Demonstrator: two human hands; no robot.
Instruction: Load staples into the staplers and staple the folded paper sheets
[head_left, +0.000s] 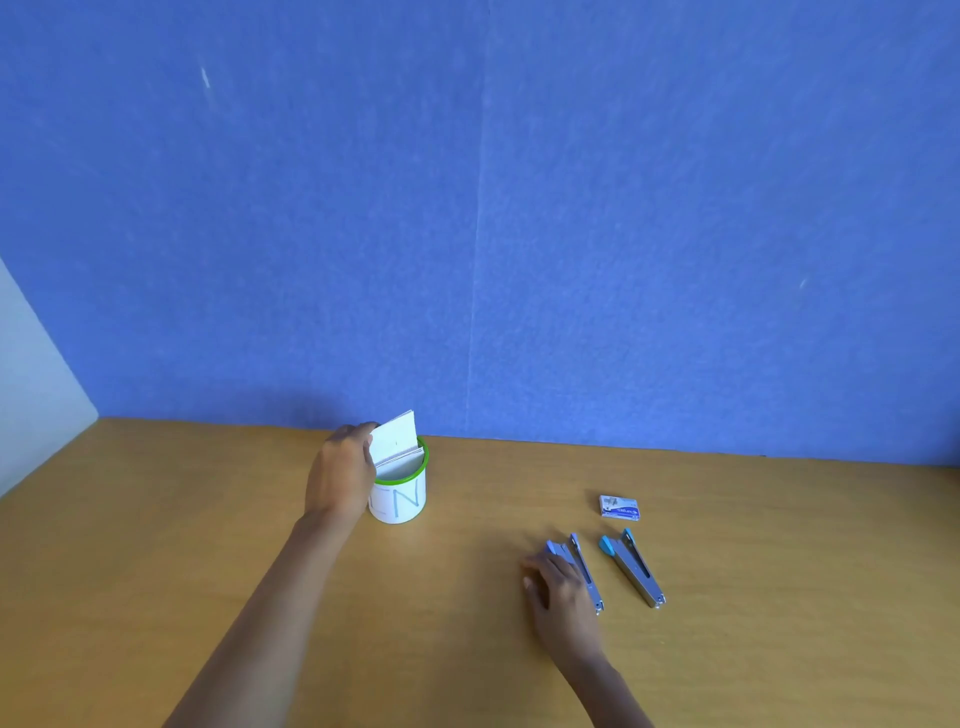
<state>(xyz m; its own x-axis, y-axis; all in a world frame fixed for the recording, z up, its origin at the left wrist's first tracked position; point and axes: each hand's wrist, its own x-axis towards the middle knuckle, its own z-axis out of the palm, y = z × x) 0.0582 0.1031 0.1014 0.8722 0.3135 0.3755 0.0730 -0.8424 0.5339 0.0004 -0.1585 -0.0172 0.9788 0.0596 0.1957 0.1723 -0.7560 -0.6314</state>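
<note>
Blue wall panel (519, 208) across the back, seamed down the middle. Tan wooden table (208, 545) below. Left hand (340, 480) stretched to the table's back edge, fingers curled round the side of the folded paper sheets (397, 440). Right hand (558, 592) low on the table, fingers bent over the grey-blue stapler (579, 564); gripping or only resting, impossible to tell. White cup (402, 501), green-rimmed, upright near the wall, lettered with a large blue "N", another letter half hidden by the left hand. Sheets standing in the cup, well above its rim. Second stapler (635, 569), brighter blue end, just beside the first, not touching. Small staple box (620, 507) flat behind both, print too small to read.
</note>
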